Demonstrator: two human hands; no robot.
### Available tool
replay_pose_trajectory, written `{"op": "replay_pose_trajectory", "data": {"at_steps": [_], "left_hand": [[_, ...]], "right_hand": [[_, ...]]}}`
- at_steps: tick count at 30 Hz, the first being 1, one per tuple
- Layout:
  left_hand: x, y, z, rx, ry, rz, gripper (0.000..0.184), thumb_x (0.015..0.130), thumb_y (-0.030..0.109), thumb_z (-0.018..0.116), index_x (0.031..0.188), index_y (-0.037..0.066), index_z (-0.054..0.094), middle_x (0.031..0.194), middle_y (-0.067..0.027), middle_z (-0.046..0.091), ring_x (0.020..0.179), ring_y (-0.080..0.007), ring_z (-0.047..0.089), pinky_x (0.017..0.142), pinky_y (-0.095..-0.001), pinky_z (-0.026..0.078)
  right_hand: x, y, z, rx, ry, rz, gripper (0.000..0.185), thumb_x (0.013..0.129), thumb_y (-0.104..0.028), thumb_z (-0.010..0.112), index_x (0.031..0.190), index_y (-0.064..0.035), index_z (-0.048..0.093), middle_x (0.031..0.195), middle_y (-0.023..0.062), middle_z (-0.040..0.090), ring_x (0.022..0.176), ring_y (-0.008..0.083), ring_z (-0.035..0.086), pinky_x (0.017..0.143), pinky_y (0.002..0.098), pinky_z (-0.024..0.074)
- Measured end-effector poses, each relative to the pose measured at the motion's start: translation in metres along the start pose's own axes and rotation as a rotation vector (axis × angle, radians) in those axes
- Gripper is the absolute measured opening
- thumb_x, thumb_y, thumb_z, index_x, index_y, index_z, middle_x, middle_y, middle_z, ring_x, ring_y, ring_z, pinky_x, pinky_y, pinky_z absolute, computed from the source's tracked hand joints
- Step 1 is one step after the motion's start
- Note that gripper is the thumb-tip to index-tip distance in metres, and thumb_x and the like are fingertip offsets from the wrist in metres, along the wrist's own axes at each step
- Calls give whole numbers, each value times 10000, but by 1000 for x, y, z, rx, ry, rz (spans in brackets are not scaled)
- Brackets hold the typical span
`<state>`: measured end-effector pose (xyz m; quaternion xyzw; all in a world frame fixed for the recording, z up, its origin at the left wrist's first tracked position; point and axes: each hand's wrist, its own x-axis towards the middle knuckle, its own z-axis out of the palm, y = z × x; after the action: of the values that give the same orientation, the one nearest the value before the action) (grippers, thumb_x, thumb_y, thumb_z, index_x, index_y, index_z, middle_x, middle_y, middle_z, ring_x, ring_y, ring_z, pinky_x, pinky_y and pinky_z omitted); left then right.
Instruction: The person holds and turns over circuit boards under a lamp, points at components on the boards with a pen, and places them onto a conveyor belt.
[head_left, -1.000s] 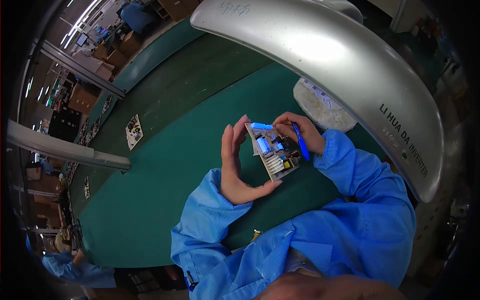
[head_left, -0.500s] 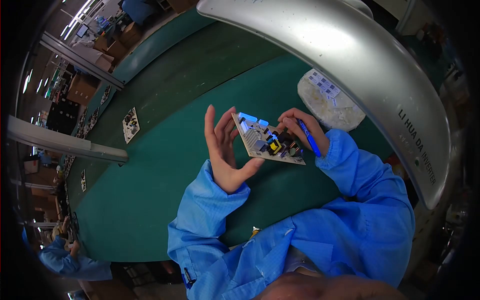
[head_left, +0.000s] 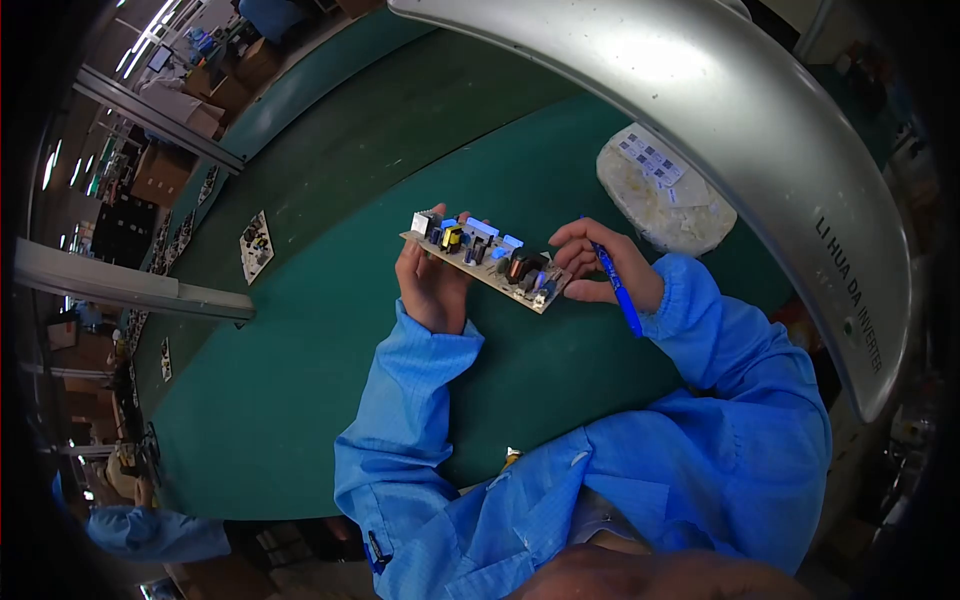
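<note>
My left hand (head_left: 436, 290) grips one end of a circuit board (head_left: 478, 262), with the thumb on the near edge and fingertips behind it. The board is tilted above the table, its component side showing blue, yellow, black and copper-coloured parts. At the board's other end is my right hand (head_left: 615, 268), fingers curled beside the edge. Whether those fingertips press on the board is hard to see. A blue pen (head_left: 617, 290) is tucked across my right hand, pointing back towards the wrist.
A silver lamp housing (head_left: 700, 90) arches over the right side. Beneath it, a pale wrapped bundle (head_left: 690, 215) carries a printed label sheet. Another board (head_left: 257, 247) lies on the dark strip at left, near a metal post (head_left: 130, 275). A co-worker's blue sleeve (head_left: 140, 530) shows lower left.
The circuit board has turned and shifted left, its long near edge now facing me. My left hand has gone from spread fingers to gripping its end. The pen stays in my right hand.
</note>
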<state>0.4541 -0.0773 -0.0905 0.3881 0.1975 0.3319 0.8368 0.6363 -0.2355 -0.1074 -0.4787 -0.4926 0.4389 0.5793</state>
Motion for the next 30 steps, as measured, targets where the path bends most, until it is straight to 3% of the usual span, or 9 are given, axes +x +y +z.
{"op": "replay_pose_trajectory", "data": {"at_steps": [7, 13, 17, 20, 23, 27, 30], "left_hand": [[4, -6, 6, -96, -1, -45, 637, 873, 535, 416, 1264, 33, 449, 1251, -208, 493, 1160, -361, 483, 997, -482, 376], [4, -13, 12, -244, 38, -205, 718, 853, 596, 354, 1276, 21, 436, 1248, -241, 489, 1151, -387, 487, 982, -525, 394], [7, -16, 12, -284, 10, -220, 725, 853, 598, 331, 1278, 21, 435, 1229, -253, 498, 1135, -412, 495, 958, -557, 407], [10, -18, 12, -344, -23, -197, 729, 859, 568, 302, 1291, -8, 415, 1251, -297, 469, 1138, -470, 468, 991, -569, 361], [13, -17, 10, -385, -19, -198, 758, 852, 618, 286, 1311, 28, 410, 1237, -278, 486, 1117, -479, 483, 942, -585, 405], [12, -3, 12, -507, -175, -298, 791, 840, 676, 255, 1398, 119, 322, 1280, -292, 445, 1094, -467, 503, 917, -591, 419], [12, 2, 11, -502, -298, -284, 830, 818, 718, 272, 1425, 152, 275, 1297, -298, 427, 1053, -458, 532, 868, -582, 456]], "right_hand": [[-3, 0, -2, -8, 58, -9, 545, 729, -78, 779, 1169, -21, 461, 913, 74, 585, 835, 105, 570, 736, 241, 484], [-5, -9, 4, -173, 139, -134, 488, 707, -110, 805, 1100, -40, 524, 828, 37, 586, 744, 74, 553, 660, 219, 472], [-1, -16, 7, -216, 130, -209, 463, 697, -116, 812, 1068, -49, 543, 778, 19, 575, 675, 50, 529, 596, 198, 459], [6, -23, 12, -257, 114, -265, 450, 691, -120, 816, 1050, -52, 555, 764, 16, 565, 645, 47, 522, 563, 194, 451], [13, -33, 17, -319, 101, -343, 436, 685, -136, 819, 1032, -55, 568, 744, 16, 556, 608, 58, 528, 530, 201, 448], [21, -36, 20, -431, 32, -525, 423, 677, -173, 823, 1002, -53, 581, 703, 19, 549, 565, 90, 552, 487, 220, 443], [22, -29, 21, -506, -34, -651, 413, 666, -185, 825, 971, -45, 585, 722, 53, 588, 604, 159, 602, 522, 265, 472]]}}
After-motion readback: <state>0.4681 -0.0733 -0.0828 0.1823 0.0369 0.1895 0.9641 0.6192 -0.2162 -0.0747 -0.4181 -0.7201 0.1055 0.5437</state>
